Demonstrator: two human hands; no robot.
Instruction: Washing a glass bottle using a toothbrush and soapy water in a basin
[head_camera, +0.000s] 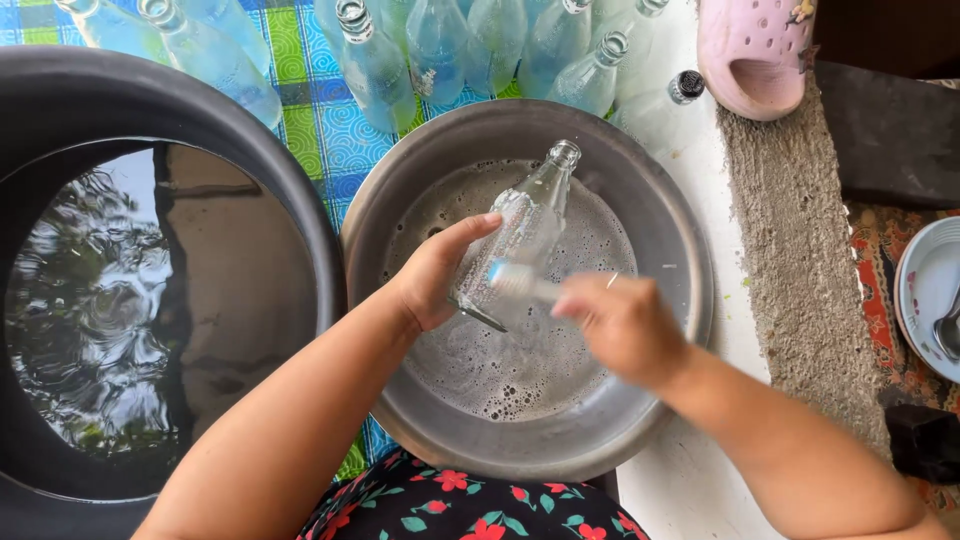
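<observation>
Soapy water is sitting in the metal basin (660, 330), and over it the left hand (440, 275) is holding a clear glass bottle (520, 235) tilted, neck pointing away, its grip wrapped around the bottle's lower body. The right hand (620, 325), blurred, is pinching a small brush (515, 283) against the bottle's side. More empty glass bottles (400, 60) are lying on the chequered cloth (320, 120) beyond, beside a black tub (250, 130) of water.

tub (60, 90) left of basin (680, 300), bottles (380, 70) behind both.
</observation>
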